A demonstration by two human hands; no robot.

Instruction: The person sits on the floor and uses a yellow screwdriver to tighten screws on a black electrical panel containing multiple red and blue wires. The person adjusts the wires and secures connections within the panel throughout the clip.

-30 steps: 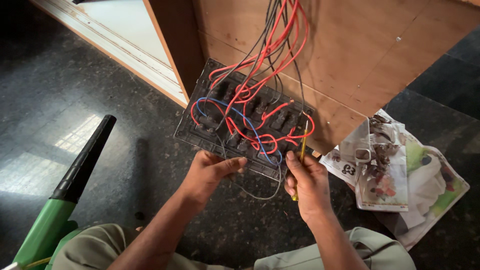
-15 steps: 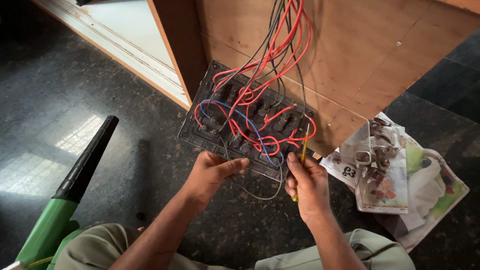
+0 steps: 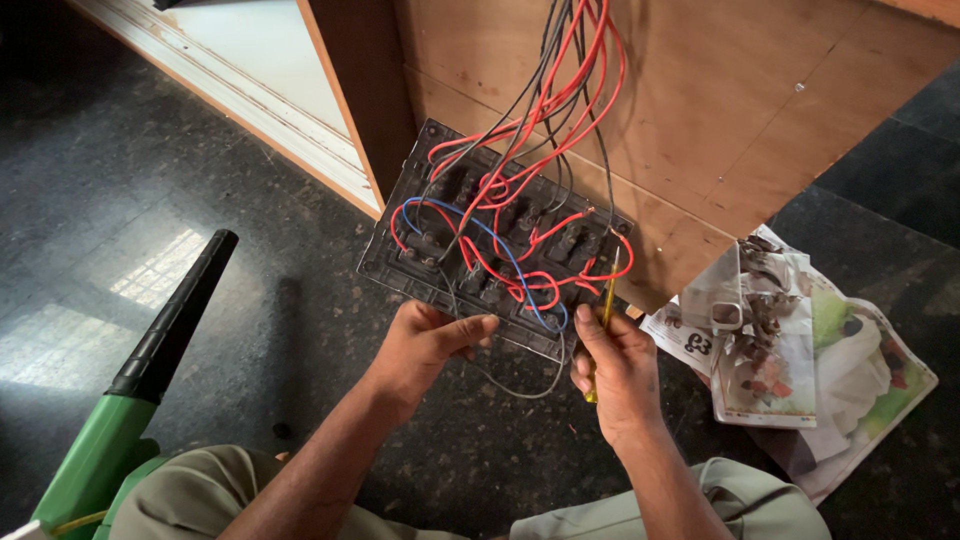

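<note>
Left hand (image 3: 425,345) gripping lower edge of dark plastic switch plate (image 3: 400,262) with red and blue wires; right hand (image 3: 618,372) pinching yellow-handled screwdriver (image 3: 605,315) against it.

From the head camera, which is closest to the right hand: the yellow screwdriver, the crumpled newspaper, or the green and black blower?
1. Yellow screwdriver: held in the right hand.
2. Crumpled newspaper: on the floor, on that hand's outer side.
3. Green and black blower: far across, beyond the left hand.
</note>
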